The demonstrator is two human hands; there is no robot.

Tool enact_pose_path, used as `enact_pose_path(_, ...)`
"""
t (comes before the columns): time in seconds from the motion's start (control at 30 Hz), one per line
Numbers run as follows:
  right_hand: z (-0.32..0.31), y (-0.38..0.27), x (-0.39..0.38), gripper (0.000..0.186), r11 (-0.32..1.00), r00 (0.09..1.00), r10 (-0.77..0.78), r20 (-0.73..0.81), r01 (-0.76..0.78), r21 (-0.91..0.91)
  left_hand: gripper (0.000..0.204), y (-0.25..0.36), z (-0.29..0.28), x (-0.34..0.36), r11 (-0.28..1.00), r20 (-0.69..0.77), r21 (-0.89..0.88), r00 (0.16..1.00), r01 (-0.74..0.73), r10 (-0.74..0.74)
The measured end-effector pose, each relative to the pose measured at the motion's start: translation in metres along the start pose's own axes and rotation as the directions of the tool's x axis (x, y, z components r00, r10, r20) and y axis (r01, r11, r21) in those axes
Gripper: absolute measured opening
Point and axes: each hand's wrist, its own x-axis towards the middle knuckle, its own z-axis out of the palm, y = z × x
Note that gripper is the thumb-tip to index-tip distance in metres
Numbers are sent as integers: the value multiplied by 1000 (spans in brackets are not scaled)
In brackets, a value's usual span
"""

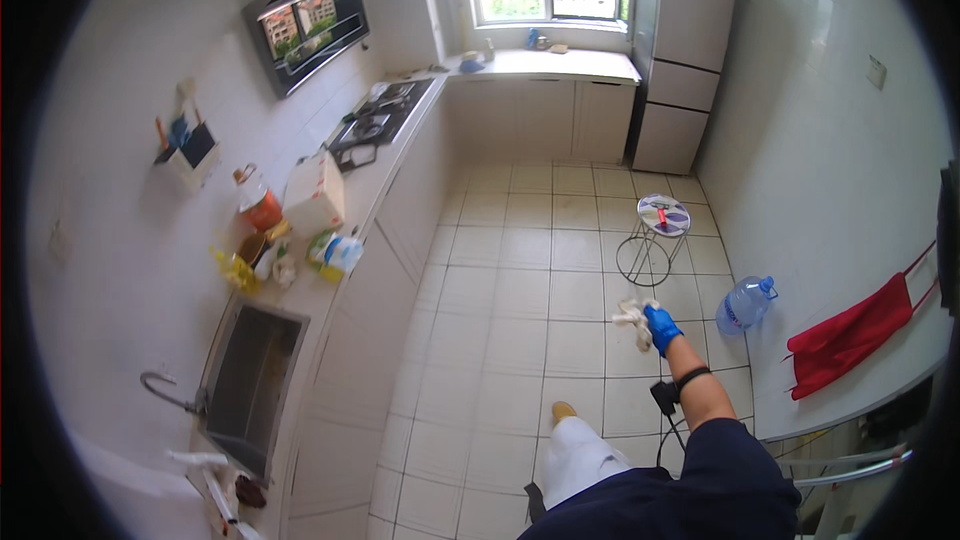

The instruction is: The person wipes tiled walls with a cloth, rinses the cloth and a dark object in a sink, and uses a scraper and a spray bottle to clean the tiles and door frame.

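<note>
My right hand [662, 330], in a blue glove, is stretched forward over the tiled floor. Its fingers are closed on a crumpled off-white cloth [634, 320] that hangs loosely from them. Around that wrist sits a black strap with a small dark box [663, 398] and a cable. Beyond the hand stands a round stool [676, 224] with a purple and white seat, and on it lies a red-handled tool [661, 215]. Just right of the hand, a large clear blue water bottle [742, 308] stands by the wall. My left hand is out of view.
Along the left runs a counter with a sink [258, 380], a white box [315, 190], an oil bottle [258, 198] and a gas stove [378, 122]. A tall fridge [680, 50] stands far right. A red apron [850, 335] hangs on the right wall.
</note>
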Motion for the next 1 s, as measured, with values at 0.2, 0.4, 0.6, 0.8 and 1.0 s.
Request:
enact_pose_path(0.2,-123,81,-25,27,492,854,520,9,-308,814,27,39,-26,105,912,14,403,996,70,-83)
enact_pose_path(0.4,-255,158,-6,28,605,840,488,-238,-129,786,29,156,-18,241,871,45,470,982,141,-183)
enact_pose_path(0.6,-314,175,27,38,595,843,454,-288,-46,803,33,301,-14,381,953,93,222,969,205,-230)
enact_pose_path(0.8,-191,75,159,35,580,774,597,-212,-234,780,38,300,-49,495,852,126,110,843,512,-523)
enact_pose_path(1.0,-100,-35,365,34,592,786,600,-153,-307,745,44,350,-70,664,846,178,100,827,524,-534)
